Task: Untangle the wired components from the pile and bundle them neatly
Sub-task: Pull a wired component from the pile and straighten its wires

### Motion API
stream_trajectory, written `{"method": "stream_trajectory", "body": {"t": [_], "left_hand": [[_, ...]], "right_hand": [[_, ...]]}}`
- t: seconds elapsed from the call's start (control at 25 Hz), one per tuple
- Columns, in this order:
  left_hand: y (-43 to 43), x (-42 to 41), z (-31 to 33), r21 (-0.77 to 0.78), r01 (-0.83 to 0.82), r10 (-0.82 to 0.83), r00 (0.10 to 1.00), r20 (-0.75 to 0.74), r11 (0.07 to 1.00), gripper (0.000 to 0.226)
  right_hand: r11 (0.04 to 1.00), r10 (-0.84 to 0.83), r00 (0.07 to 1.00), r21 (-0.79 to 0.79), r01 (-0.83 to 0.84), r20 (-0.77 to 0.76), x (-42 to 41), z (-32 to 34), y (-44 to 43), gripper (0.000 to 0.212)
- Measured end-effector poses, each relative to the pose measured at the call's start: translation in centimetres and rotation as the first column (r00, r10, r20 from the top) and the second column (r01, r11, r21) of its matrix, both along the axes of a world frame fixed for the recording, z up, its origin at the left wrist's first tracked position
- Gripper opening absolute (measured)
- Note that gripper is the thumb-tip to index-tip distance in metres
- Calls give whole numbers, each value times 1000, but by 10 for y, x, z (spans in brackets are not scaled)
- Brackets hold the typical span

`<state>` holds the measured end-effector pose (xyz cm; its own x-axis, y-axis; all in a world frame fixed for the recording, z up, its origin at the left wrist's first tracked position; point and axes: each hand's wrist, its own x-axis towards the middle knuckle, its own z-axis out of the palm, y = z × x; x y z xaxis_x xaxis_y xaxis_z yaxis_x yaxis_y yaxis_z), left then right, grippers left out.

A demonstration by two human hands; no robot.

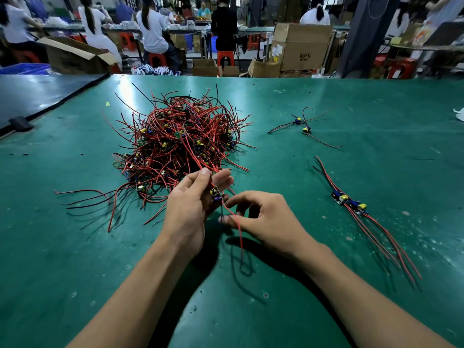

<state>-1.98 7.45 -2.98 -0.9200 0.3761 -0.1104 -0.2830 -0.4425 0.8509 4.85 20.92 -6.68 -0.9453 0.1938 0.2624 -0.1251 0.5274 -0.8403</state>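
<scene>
one component [215, 193] in left fingers [200, 182] | right fingers [247, 197] pinch its wire [238, 229]

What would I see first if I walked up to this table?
A big tangled pile of red and black wires, left of the middle of the green table. Just in front of it, the left hand holds a small part and the right hand pinches its red wire. To the right lies a straightened bundle.
</scene>
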Motion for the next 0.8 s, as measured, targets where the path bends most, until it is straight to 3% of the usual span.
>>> {"method": "stream_trajectory", "body": {"t": [0.08,0.16,0.24,0.28,0.36,0.4,0.52,0.6,0.72,0.8], "left_hand": [[0,2,0,-6,1,-1,999,37,1000,10],[-1,4,0,-21,31,-30,998,57,999,10],[-3,3,-2,-34,69,-67,996,52,997,9],[-4,2,-3,-34,85,-84,995,53,996,8],[-5,1,-4,-23,108,-107,992,61,994,8],[-5,0,-5,-12,116,-115,991,68,993,8],[-7,-1,-6,37,152,-155,985,73,988,9],[-8,-1,-8,62,219,-222,973,60,974,21],[-8,0,-11,71,369,-375,921,107,927,41],[-7,4,-11,96,479,-489,860,148,872,41]], "right_hand": [[995,-30,996,87,38,-83,1,0,-6,27],[994,-81,985,55,90,-155,1,1,-11,25],[988,-135,979,-96,121,-155,0,4,-13,25],[960,-141,985,-257,111,-103,1,7,-12,28],[779,-77,997,-624,65,8,1,15,-10,29],[685,-44,999,-727,51,28,1,18,-7,25],[565,-32,999,-825,31,16,0,22,-1,16],[488,1,1000,-873,3,4,0,24,0,18],[363,162,986,-927,-91,-33,4,29,4,16],[279,289,955,-948,-152,-68,9,30,5,19]]}}
